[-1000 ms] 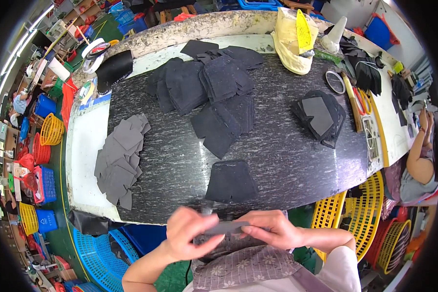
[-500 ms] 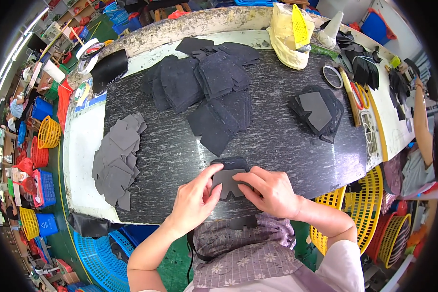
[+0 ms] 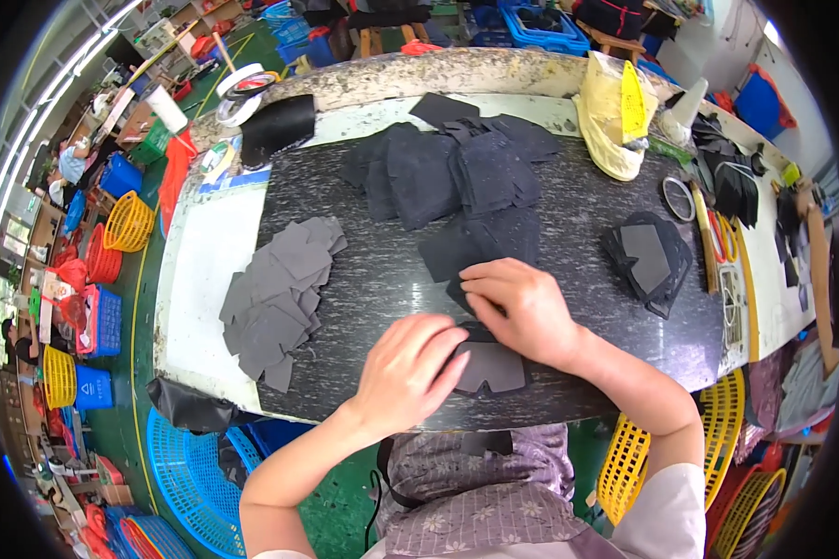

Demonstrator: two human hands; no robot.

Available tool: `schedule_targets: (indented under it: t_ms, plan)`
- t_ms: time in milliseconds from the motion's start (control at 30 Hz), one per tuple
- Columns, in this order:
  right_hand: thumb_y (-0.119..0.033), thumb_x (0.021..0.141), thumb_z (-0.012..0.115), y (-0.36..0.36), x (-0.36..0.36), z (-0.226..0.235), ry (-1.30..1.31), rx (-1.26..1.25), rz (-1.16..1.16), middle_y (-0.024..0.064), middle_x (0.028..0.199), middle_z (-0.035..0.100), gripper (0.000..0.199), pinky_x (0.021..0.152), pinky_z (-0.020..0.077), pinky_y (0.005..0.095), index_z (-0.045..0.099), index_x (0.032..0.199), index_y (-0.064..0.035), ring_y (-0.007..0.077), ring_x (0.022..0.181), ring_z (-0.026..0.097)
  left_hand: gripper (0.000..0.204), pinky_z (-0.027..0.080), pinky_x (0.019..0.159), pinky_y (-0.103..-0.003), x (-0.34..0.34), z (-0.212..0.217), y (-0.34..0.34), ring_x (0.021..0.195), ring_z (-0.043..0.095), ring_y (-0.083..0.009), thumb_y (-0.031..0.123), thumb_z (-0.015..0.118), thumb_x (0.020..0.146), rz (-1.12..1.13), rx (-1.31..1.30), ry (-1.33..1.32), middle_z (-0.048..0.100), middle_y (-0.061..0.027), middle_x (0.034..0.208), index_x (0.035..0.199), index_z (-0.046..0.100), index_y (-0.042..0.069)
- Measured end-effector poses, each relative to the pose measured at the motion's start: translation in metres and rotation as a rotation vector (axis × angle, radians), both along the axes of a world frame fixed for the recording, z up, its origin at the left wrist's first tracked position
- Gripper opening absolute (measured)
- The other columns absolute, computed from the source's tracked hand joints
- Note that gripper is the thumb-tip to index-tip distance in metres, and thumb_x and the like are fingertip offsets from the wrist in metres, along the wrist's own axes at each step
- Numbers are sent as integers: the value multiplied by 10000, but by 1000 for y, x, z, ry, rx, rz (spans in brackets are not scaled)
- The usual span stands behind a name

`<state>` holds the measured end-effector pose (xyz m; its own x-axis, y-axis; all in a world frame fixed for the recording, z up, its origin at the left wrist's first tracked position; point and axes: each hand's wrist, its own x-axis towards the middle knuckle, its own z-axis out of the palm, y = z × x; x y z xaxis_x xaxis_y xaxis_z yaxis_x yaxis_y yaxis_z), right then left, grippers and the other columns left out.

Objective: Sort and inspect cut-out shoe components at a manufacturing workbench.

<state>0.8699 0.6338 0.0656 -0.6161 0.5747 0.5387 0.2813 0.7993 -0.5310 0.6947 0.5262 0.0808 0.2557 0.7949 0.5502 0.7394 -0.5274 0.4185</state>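
Observation:
A grey notched piece [image 3: 494, 366] lies on a dark piece near the table's front edge. My left hand [image 3: 408, 371] is curled at its left side, thumb and fingertips closed on its edge. Beyond it, my right hand [image 3: 529, 312] reaches to the lower end of the black cut pieces [image 3: 480, 242], its fingers bent together on the corner of a black piece [image 3: 458, 294]. The right palm hides part of that piece. More black pieces [image 3: 424, 182] are stacked farther back.
Grey pieces [image 3: 284, 289] form a loose pile at left. At right sits a black stack [image 3: 673, 270] topped by a grey piece [image 3: 645, 257]. Farther right lie a tape roll [image 3: 678, 198] and scissors [image 3: 725, 238]. A yellow-covered container [image 3: 611, 121] stands at the back; yellow baskets [image 3: 625, 466] are below right.
My right hand has left the grey piece and moved forward to the black pieces. My left hand stays by the grey piece. The whole view has shifted, with the table now farther right.

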Motion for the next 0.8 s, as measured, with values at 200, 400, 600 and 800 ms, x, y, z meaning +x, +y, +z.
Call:
schedule_targets:
  t_ms: [200,400,600,800]
  plan:
    - [-86,930,632,13,40,64,455,-436,-550,96,1057,713,167,738,527,253,706,1019,34,175,864,677,482,452,1030,-425,-3,-24,48,1250,492,-371,201,675,882,-70,-122,181,365,-197,1496,1279,530,-30]
    - [-74,771,748,-71,66,24,-318,106,237,143,1115,683,254,938,505,456,701,1007,8,308,1036,661,526,383,1089,-452,-33,-12,32,1331,427,-359,163,665,885,-151,-162,-5,348,-180,1516,1362,487,31]
    - [-49,800,708,-20,-23,53,-82,86,241,129,1184,642,215,907,493,417,689,1013,-25,325,1054,622,833,177,1127,-615,-136,-2,-23,1420,285,-393,308,741,803,808,-161,302,294,-201,1541,1481,333,51]
    - [-70,850,623,42,-136,17,-193,201,410,146,1342,532,366,1027,427,414,584,1212,-31,312,1227,531,754,218,1149,-555,-130,-7,-14,1394,346,-358,393,716,827,283,-224,316,378,-177,1493,1441,421,69]
